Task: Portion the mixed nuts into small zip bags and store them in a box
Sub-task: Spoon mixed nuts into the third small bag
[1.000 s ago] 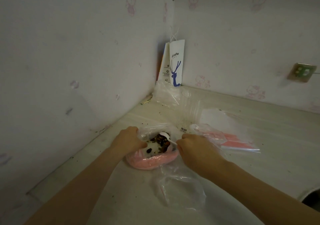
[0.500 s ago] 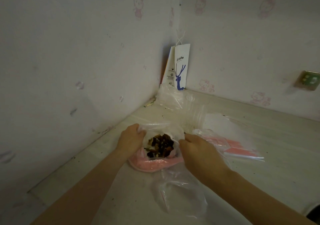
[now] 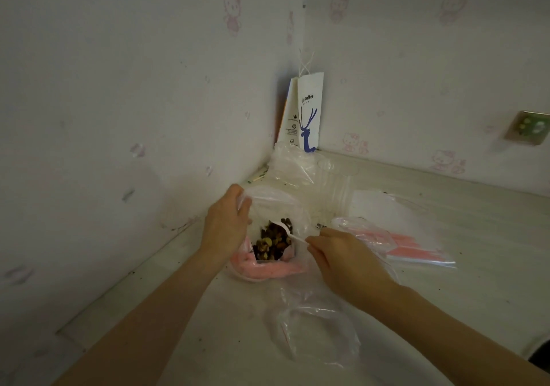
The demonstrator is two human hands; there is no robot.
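Beside the wall, left hand (image 3: pixel 226 225) grips the bag (image 3: pixel 276 202) open so right hand (image 3: pixel 345 259), fingers (image 3: pixel 316 244) pinching a spoon (image 3: pixel 290 234), can scoop nuts (image 3: pixel 272 242).

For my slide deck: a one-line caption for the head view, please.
Left hand holds open the bag of mixed nuts while the right hand holds a white spoon in it.

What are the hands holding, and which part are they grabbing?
The left hand grips the nut bag by the left rim of its open mouth. The right hand pinches the white spoon by its handle end, bowl inside the bag.
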